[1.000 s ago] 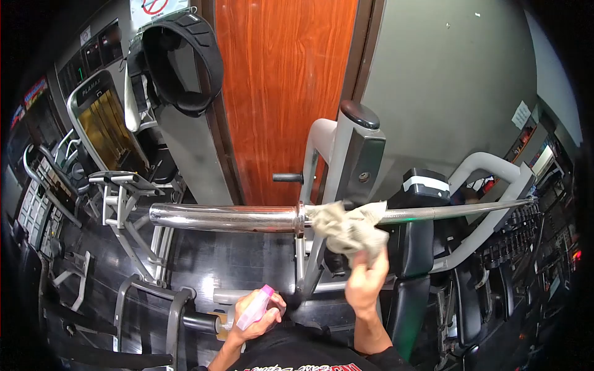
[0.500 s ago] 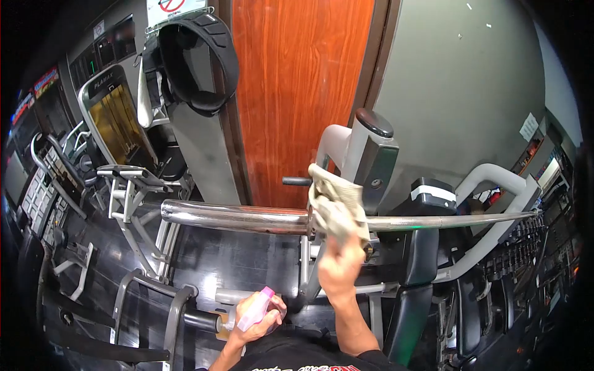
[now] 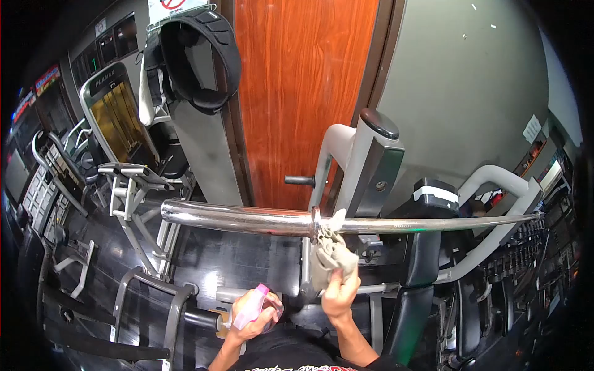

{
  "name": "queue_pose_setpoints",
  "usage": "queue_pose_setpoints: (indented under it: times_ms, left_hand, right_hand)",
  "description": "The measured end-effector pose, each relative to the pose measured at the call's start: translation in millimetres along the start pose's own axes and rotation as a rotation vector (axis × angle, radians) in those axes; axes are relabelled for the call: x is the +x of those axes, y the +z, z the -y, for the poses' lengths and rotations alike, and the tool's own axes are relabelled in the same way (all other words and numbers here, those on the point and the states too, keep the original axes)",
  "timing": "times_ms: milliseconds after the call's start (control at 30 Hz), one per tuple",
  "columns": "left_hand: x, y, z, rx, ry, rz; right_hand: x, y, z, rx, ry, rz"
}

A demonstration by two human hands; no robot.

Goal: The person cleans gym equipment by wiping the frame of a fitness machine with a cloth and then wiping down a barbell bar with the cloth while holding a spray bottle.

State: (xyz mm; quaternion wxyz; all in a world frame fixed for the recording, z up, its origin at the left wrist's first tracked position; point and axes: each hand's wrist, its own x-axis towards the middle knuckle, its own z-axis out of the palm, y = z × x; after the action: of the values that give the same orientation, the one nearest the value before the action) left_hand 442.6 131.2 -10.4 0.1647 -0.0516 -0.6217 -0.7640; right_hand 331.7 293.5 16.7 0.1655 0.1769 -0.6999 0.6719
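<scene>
The body of the pink-topped spray bottle (image 3: 251, 308) is partly hidden by the left hand (image 3: 255, 318). Just beyond the right hand (image 3: 339, 300), a short stretch of the barbell (image 3: 241, 219) is covered by the cloth (image 3: 333, 260). Below both hands, the shirt's lettering (image 3: 309, 369) is cut off by the bottom edge; far above the left hand, the prohibition sign (image 3: 176, 5) is cropped. Well right of the right hand, the dumbbells (image 3: 516, 250) are too small to be counted.

Bar (image 3: 247, 219) glossy metal; rag (image 3: 331, 256) matt cloth; bottle (image 3: 251, 309) translucent plastic.
</scene>
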Motion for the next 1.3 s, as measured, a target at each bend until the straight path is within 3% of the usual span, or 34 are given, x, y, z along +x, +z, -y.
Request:
queue_pose_setpoints:
  times_ms: [167,233,267,333,367,400,433,533,733,767,833,867,933,1300]
  left_hand:
    - [1,3,0,-0.027,0.005,0.0]
    - [1,3,1,-0.03,0.01,0.005]
    - [0,3,1,-0.015,0.002,0.011]
    - [0,3,1,0.0,-0.008,0.019]
    - [0,4,1,0.01,-0.001,0.028]
    - [1,4,1,0.021,0.008,0.037]
    - [0,5,1,0.023,0.007,0.037]
    - [-2,4,1,0.052,-0.002,0.03]
    - [-7,-2,6,0.08,-0.006,0.025]
    - [-7,-2,5,0.061,-0.015,0.012]
    - [-7,0,5,0.04,-0.024,-0.002]
    - [-6,0,5,0.009,-0.029,-0.007]
    - [-5,1,5,-0.023,-0.037,-0.012]
    - [-7,1,9,-0.008,-0.026,0.029]
  right_hand:
    - [3,-10,5,0.268,0.159,-0.341]
    - [13,-6,2,0.226,-0.18,-0.442]
    - [20,1,6,0.269,-0.232,-0.465]
    - [48,2,22,-0.017,-0.483,-0.186]
    - [61,7,32,-0.17,-0.492,-0.05]
    - [64,17,38,-0.247,-0.292,0.074]
    - [71,26,42,-0.56,-0.425,0.129]
    - [65,34,28,-0.612,-0.491,0.041]
    - [31,15,-3,-0.397,-0.589,0.012]
    - [21,15,-11,-0.397,-0.589,0.015]
    - [2,16,-31,-0.176,-0.279,0.023]
    - [-3,15,-38,-0.178,-0.28,0.024]
    - [-10,15,-45,-0.098,-0.078,0.024]
    - [-32,10,-59,-0.096,-0.061,-0.031]
